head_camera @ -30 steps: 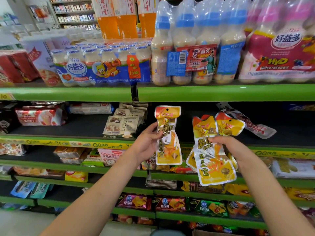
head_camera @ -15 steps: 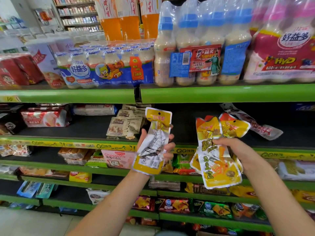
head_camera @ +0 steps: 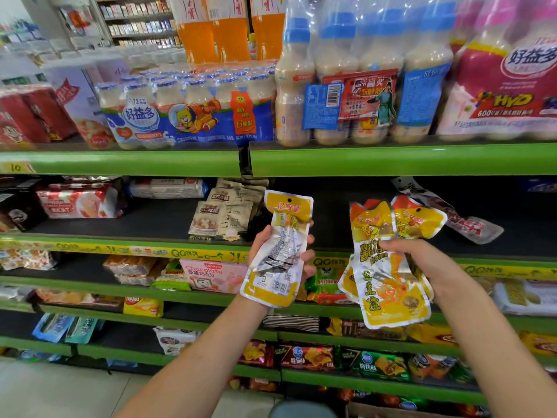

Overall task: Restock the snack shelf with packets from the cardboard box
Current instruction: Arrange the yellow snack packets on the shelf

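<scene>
Snack shelf (head_camera: 120, 247), green-edged: beige nut packets (head_camera: 223, 217) stacked near its middle, a red-and-white pack (head_camera: 80, 203) toward the left end, one dark-red packet (head_camera: 470, 224) lying toward the right end. Left hand (head_camera: 271, 251), raised before the front edge, grasps one yellow packet (head_camera: 280, 251) (printed back facing the camera). Right hand (head_camera: 422, 260) pinches a bunch of yellow packets (head_camera: 388, 267), at least two, upright before the same edge.

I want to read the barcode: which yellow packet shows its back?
The single packet in the left hand: its silvery back with barcode faces the camera; the right hand's packets show printed fronts.
</scene>
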Demonstrator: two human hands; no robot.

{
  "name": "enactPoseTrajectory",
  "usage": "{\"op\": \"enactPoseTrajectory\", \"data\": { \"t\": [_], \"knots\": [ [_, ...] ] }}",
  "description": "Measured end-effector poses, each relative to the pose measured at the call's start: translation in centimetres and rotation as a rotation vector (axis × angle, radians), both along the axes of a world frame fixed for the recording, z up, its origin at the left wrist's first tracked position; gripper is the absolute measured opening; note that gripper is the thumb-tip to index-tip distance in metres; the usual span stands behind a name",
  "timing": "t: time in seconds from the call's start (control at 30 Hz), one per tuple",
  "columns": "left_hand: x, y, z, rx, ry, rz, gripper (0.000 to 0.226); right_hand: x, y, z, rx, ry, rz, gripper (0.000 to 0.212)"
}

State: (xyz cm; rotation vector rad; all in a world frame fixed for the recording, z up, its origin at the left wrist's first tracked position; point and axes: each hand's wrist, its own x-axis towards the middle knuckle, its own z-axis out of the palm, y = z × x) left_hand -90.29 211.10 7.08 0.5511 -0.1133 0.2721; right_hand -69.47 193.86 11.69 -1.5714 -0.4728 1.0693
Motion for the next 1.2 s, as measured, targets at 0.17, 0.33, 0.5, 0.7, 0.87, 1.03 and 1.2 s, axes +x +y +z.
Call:
{"op": "enactPoseTrajectory", "data": {
  "t": [0.17,0.33,0.5,0.7,0.87,1.03,1.2],
  "knots": [
    [0.3,0.1,0.4,0.042,0.024,0.021,0.076,0.0,-0.1,-0.1,0.016,0.023,0.017,0.014],
    [0.3,0.5,0.3,0.005,0.04,0.028,0.074,-0.2,-0.2,-0.2,-0.008,0.024,0.014,0.022],
    [1.1,2.4,4.0,0.221,0.478,0.261,0.043,-0.4,-0.2,0.0,-0.034,0.001,-0.007,0.044],
    [4.7,6.5,7.7,1.22,1.16,0.807,0.061,-1.0,-0.4,0.3,-0.029,-0.018,-0.014,0.037],
    [6.4,7.6,6.6,1.779,1.464,0.559,0.079,-1.2,-0.5,0.4,-0.015,-0.025,-0.005,0.016],
    [6.2,6.7,4.8,2.026,1.402,0.504,0.059,-0.9,-0.4,0.3,-0.011,0.027,0.004,0.01],
    [6.1,6.8,3.2,2.237,1.194,0.177,0.048,-0.6,-0.3,-0.1,0.017,0.08,0.013,0.012]
  ]
}}
